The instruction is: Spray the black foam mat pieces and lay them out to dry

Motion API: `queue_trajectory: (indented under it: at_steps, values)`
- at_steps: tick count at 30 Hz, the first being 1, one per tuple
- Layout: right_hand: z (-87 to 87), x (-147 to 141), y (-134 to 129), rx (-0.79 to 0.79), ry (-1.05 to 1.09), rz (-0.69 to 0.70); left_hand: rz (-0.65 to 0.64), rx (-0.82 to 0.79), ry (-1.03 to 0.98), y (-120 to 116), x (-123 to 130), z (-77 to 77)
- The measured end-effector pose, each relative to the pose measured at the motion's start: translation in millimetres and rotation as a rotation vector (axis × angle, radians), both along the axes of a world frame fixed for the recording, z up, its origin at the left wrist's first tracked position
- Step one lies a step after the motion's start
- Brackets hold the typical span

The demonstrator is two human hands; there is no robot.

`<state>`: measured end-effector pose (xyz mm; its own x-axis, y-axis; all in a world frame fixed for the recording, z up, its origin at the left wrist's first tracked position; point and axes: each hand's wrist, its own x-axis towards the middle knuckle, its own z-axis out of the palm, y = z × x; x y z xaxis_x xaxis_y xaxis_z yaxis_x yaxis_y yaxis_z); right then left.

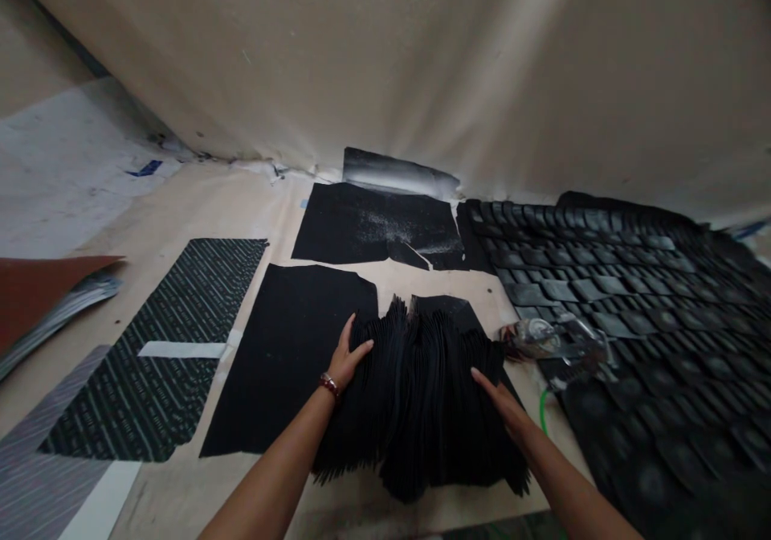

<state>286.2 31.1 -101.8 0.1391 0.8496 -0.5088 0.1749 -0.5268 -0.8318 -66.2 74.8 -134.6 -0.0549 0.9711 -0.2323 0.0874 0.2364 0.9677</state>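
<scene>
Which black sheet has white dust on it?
The black sheet just past the fanned stack has white specks across it; the black sheet by the left hand looks plain.

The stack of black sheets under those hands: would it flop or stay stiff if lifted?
The stack looks floppy, since its edges ripple and bend. The sheets lie fanned and loose, so they would probably slide apart if pushed. Lifted by the left hand and right hand, it might sag between them.

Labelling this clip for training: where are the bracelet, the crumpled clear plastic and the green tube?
bracelet [328, 385], head view, middle of the band
crumpled clear plastic [560, 341], head view, middle of the crumple
green tube [544, 410], head view, its visible curve
</scene>
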Motion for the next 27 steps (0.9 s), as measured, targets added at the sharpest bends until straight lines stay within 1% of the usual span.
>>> queue_trajectory:
  at_steps: [2, 5, 7, 8, 12, 15, 17, 20, 21, 22, 23, 24, 25, 26, 27]
  values:
    - [-2.0, 1.3, -0.2, -0.006, 0.004, -0.009, -0.022, -0.041, 0.022, -8.1, -12.4, 2.4]
    - [-3.6, 1.3, 0.4, -0.006, 0.019, -0.02, -0.105, -0.107, 0.086, -30.6, -35.6, 8.1]
    - [-2.8, -1.5, 1.5, -0.005, 0.039, -0.03, -0.156, -0.14, 0.107, -42.5, -41.7, 12.4]
    - [-1.6, -4.0, 1.8, -0.007, 0.052, -0.035, -0.161, -0.154, 0.108, -45.8, -40.5, 14.3]
    - [6.6, -20.4, -0.9, -0.021, 0.118, -0.037, -0.072, -0.179, 0.101, -47.1, -19.1, 18.6]
    - [8.5, -29.8, -2.5, -0.016, 0.134, -0.039, -0.043, -0.199, 0.124, -44.5, -11.0, 16.4]
    - [7.6, -28.9, -1.4, 0.011, 0.107, -0.043, -0.073, -0.205, 0.142, -40.6, -15.2, 13.0]
    - [7.6, -18.6, 1.0, 0.035, 0.081, -0.029, -0.177, -0.226, 0.211, -34.6, -29.6, 12.9]
    - [8.0, -14.4, 1.5, 0.04, 0.08, -0.022, -0.197, -0.247, 0.27, -33.3, -34.1, 16.3]
    - [8.2, -10.7, 1.8, 0.047, 0.081, -0.016, -0.179, -0.261, 0.361, -32.1, -37.0, 22.1]
    - [7.9, -7.5, 2.1, 0.054, 0.082, -0.015, -0.125, -0.248, 0.478, -30.7, -37.0, 30.4]
    - [7.0, -4.9, 2.3, 0.062, 0.083, -0.016, -0.047, -0.194, 0.607, -28.5, -33.0, 40.9]
    - [5.2, -2.9, 2.6, 0.072, 0.085, -0.019, 0.031, -0.104, 0.728, -25.2, -24.2, 52.6]
    - [2.7, -1.3, 2.9, 0.082, 0.087, -0.021, 0.084, 0.009, 0.822, -20.4, -10.3, 64.5]
    - [-0.4, 0.0, 3.3, 0.091, 0.092, -0.023, 0.09, 0.121, 0.874, -14.6, 8.6, 75.1]
